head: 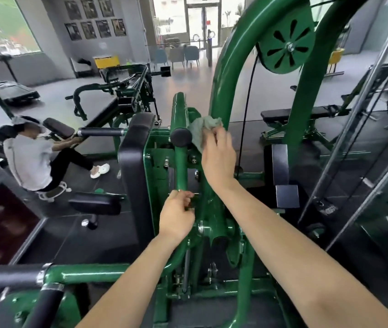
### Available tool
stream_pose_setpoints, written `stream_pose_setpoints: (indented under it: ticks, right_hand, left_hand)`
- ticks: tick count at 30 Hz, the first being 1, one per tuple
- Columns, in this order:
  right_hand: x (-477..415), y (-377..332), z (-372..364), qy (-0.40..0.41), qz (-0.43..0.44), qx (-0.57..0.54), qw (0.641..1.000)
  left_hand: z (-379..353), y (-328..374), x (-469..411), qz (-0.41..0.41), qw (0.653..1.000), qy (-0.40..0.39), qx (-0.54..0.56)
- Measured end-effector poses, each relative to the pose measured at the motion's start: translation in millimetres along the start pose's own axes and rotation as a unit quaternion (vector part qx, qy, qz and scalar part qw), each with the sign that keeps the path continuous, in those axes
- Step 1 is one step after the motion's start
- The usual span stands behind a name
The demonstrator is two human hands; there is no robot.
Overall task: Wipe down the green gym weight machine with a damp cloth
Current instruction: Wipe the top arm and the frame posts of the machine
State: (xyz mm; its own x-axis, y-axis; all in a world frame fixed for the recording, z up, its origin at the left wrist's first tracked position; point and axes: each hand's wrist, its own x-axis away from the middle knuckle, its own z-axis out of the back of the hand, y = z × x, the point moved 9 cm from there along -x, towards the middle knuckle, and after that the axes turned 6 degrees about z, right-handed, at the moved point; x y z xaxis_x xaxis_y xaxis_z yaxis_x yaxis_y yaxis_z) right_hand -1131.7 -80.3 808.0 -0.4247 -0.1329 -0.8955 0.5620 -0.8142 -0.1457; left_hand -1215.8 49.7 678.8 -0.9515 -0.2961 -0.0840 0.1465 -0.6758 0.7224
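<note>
The green weight machine [229, 65] fills the middle of the view, with a curved frame tube, a pulley wheel [285, 45] at the top right and an upright green bar [179, 119] in the centre. My right hand [219, 156] grips a grey-green cloth [201, 129] and presses it against the base of the curved tube, beside a black round knob [181, 137]. My left hand [176, 217] is lower down, its fingers curled round the foot of the upright bar near a black fitting.
A black back pad [133, 166] stands left of the bar. A black seat [96, 202] lies lower left. A person [32, 159] sits at another machine on the left. Chrome guide rods [363, 129] rise on the right. A bench [304, 113] stands behind.
</note>
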Motion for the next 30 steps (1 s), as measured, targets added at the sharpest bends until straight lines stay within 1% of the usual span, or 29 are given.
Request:
stream_pose_setpoints:
  ticks: [2,4,6,8,11,15,17,18,19,20,21,22,23,24,25,26,28,30]
  right_hand:
    - [16,-2,-8,-0.012,0.050,-0.002,0.999]
    - [42,-6,-24,-0.062,0.113,0.014,0.992]
    - [60,-6,-37,-0.109,0.123,0.013,0.986]
    - [59,-4,-40,-0.123,0.112,-0.005,0.986]
    - [39,-3,-28,-0.127,0.120,-0.024,0.984]
    - [8,11,-5,-0.079,0.115,-0.016,0.990]
    - [18,14,-3,-0.068,0.077,-0.044,0.994]
    - [31,14,-6,-0.073,0.042,-0.074,0.994]
    - [47,14,-13,-0.083,-0.007,-0.114,0.990]
    - [63,15,-20,-0.094,-0.072,-0.171,0.978]
    - [76,17,-29,-0.102,-0.152,-0.244,0.952]
    - [85,18,-35,-0.097,-0.230,-0.322,0.913]
    - [85,16,-37,-0.076,-0.286,-0.387,0.873]
    - [76,11,-35,-0.052,-0.307,-0.434,0.845]
    - [63,4,-32,-0.039,-0.304,-0.462,0.832]
    - [50,-2,-29,-0.037,-0.293,-0.476,0.828]
    - [37,-6,-29,-0.047,-0.278,-0.458,0.843]
    - [43,-3,-34,-0.064,-0.263,-0.417,0.868]
  left_hand:
    - [-3,7,4,-0.052,0.994,0.029,-0.089]
    - [-6,10,5,-0.068,0.986,0.042,-0.144]
    - [-6,11,5,-0.069,0.985,0.047,-0.154]
    - [-5,13,5,-0.067,0.983,0.052,-0.161]
    - [-3,15,9,-0.065,0.983,0.060,-0.158]
    - [-1,15,12,-0.061,0.986,0.066,-0.138]
    - [1,13,14,-0.050,0.985,0.080,-0.144]
    - [3,13,15,-0.043,0.984,0.088,-0.152]
    - [4,12,15,-0.036,0.982,0.095,-0.157]
    - [6,11,15,-0.025,0.982,0.101,-0.159]
    - [7,9,15,-0.015,0.982,0.105,-0.158]
    - [8,8,16,-0.005,0.982,0.109,-0.155]
    - [9,7,16,0.004,0.982,0.113,-0.153]
    - [9,4,15,0.016,0.982,0.115,-0.148]
    - [10,2,15,0.030,0.982,0.118,-0.142]
    - [11,-1,15,0.044,0.983,0.120,-0.132]
    - [12,-5,13,0.072,0.984,0.121,-0.110]
    - [14,-6,13,0.085,0.985,0.122,-0.091]
